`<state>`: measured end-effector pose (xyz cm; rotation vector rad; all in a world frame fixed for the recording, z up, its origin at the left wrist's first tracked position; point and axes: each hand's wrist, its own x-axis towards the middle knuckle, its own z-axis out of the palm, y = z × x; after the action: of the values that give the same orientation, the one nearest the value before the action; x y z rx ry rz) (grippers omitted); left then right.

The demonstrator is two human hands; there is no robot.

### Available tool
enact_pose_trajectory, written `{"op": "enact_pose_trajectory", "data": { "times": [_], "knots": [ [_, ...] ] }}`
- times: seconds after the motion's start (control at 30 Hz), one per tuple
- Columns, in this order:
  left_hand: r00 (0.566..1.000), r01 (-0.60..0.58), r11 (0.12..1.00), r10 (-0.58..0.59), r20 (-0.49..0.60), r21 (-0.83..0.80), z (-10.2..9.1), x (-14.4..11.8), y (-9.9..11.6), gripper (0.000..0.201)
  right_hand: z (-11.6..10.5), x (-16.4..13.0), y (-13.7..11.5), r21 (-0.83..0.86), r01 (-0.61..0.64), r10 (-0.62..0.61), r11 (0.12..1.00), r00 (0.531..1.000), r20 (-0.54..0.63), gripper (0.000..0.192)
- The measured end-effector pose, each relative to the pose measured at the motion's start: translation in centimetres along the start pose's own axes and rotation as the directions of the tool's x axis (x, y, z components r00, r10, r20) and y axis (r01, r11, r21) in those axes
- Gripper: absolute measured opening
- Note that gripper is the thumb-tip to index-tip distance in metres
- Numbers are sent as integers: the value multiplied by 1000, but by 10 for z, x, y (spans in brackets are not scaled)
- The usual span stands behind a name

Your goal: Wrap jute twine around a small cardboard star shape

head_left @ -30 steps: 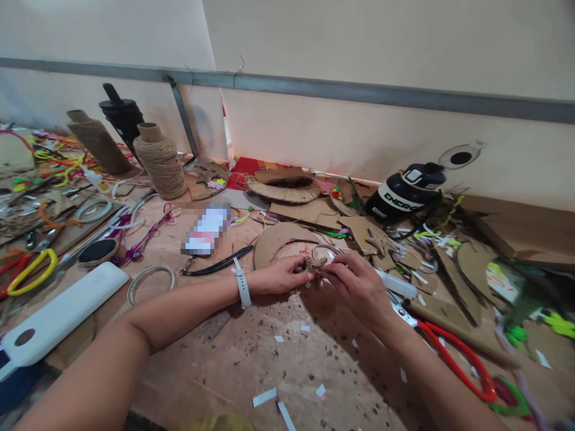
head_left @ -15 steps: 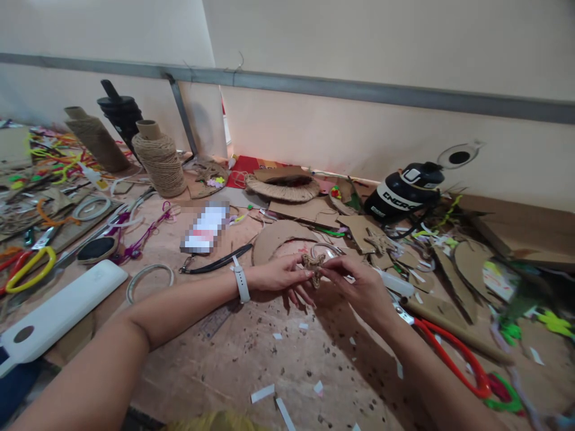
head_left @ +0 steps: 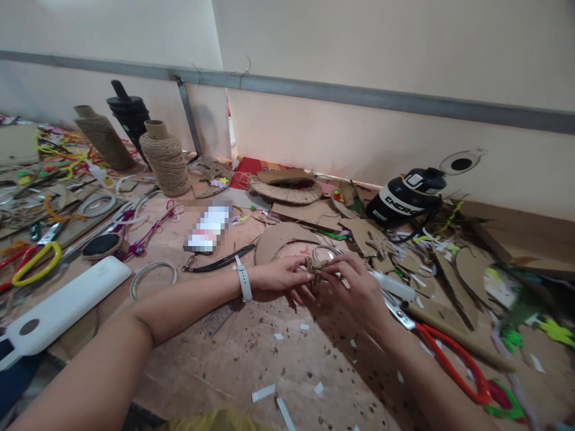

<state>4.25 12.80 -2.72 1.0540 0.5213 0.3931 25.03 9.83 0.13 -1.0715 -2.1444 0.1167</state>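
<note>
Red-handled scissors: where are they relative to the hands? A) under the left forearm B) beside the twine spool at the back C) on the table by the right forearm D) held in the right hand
C: the red-handled scissors lie on the table beside the right forearm, while the right hand and left hand hold a small twine-wrapped piece.

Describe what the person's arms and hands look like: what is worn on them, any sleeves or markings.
Both forearms are bare, with no sleeves in view. The left hand has a white band with a small buckle strapped round its wrist, like a watch strap. The right hand wears nothing visible: no glove, ring or band. No markings show.
</note>
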Motion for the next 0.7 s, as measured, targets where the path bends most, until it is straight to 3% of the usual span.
{"op": "enact_pose_trajectory", "data": {
  "times": [0.17,0.3,0.7],
  "knots": [
    [999,-8,1000,7,47,25,-2,0,0,62,3,-3,0,-42,28,-27,999,1000,10,17],
    [997,-29,999,28,79,17,-4,3,-2,65,5,-4,2,-4,-31,31,1000,999,8,12],
    [998,-30,998,32,56,-51,3,0,4,64,3,-1,0,79,-60,60,995,998,-4,10]
  ]
}}
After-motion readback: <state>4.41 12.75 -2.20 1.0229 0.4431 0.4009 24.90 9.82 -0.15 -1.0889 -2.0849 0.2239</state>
